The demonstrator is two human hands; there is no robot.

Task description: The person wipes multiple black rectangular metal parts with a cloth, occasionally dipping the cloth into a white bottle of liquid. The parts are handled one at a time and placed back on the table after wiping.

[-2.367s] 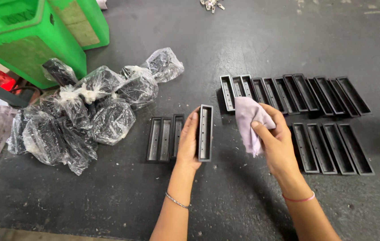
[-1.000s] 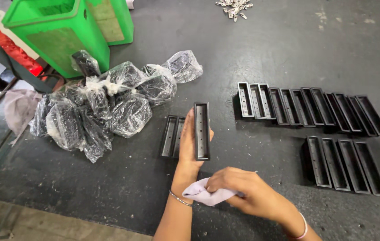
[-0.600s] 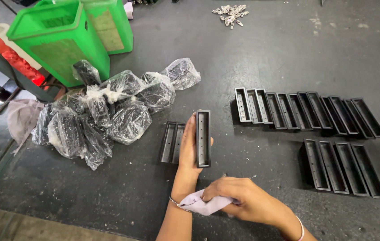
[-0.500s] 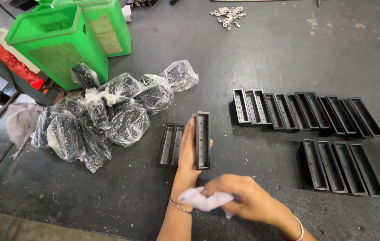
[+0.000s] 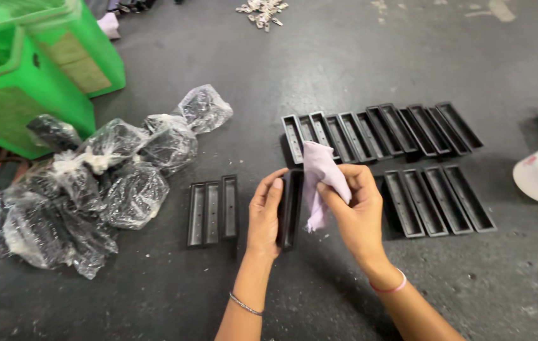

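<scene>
Now back up at the work, the right hand (image 5: 357,208) pinches a pale cloth (image 5: 319,180) against the long black tray (image 5: 291,208) gripped upright in the left hand (image 5: 264,211); half a second earlier the cloth was down near the wrist, so wiping appears to resume beside 3 trays (image 5: 213,210) on the floor.

both forearms out in front, left hand (image 5: 264,215) clasped flat, right hand (image 5: 356,205) pinched shut, wrists close together

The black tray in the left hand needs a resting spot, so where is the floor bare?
Bare floor lies between the three trays and the lower tray row, under the hands. More lies beyond the upper tray row. The bag pile crowds the left.
</scene>
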